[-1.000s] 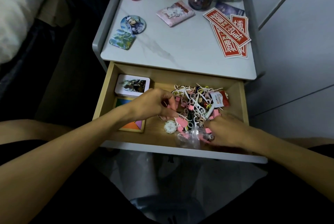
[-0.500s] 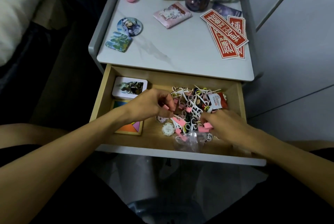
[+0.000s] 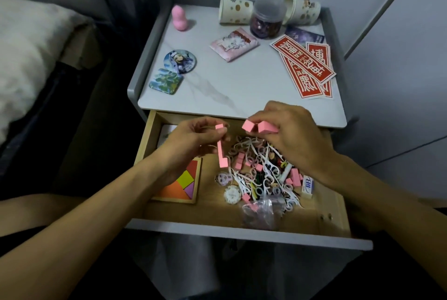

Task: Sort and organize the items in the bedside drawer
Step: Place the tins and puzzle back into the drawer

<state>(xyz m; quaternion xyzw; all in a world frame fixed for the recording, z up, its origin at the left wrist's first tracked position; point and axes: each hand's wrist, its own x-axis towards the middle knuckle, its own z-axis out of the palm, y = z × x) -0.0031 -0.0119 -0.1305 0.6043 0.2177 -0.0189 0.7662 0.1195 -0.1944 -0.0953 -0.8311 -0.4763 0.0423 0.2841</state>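
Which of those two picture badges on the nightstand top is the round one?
The rear badge, nearer the pink gourd-shaped toy, is round; the front badge is square with rounded corners.

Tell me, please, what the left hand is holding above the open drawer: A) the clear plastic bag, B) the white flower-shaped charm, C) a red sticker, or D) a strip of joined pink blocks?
D: the left hand pinches the top of a strip of pink blocks, which hangs down over the drawer.

1 white fluffy pillow (image 3: 26, 57) lies left, beside what may be cardboard (image 3: 81, 44).
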